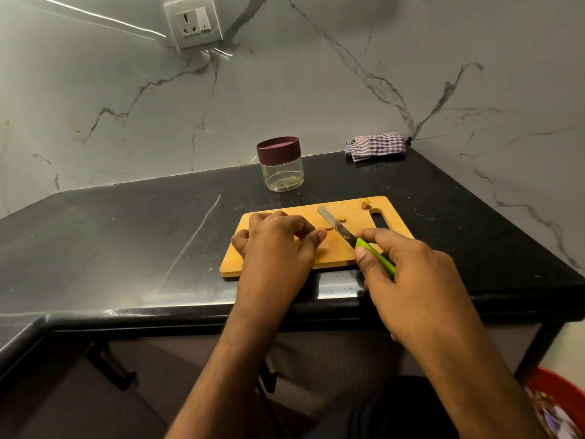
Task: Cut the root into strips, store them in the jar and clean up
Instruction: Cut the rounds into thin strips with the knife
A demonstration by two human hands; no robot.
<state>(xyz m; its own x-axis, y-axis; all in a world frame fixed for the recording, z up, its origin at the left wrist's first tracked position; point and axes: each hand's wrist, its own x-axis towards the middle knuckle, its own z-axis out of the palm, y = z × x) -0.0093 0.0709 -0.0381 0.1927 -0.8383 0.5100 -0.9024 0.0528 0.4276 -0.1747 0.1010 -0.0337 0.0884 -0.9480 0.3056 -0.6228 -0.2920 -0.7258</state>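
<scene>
The right hand (pixel 408 274) is holding a green knife (pixel 348 236) over the wooden board (pixel 285 264). The left hand (pixel 275 248) is resting on the board with fingers curled, touching small root pieces (pixel 326 228) by the blade. The jar (pixel 280 163), lid on, is standing far behind the board.

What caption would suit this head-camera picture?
Right hand holds a green-handled knife over root pieces on a wooden board; lidded jar behind.
</scene>
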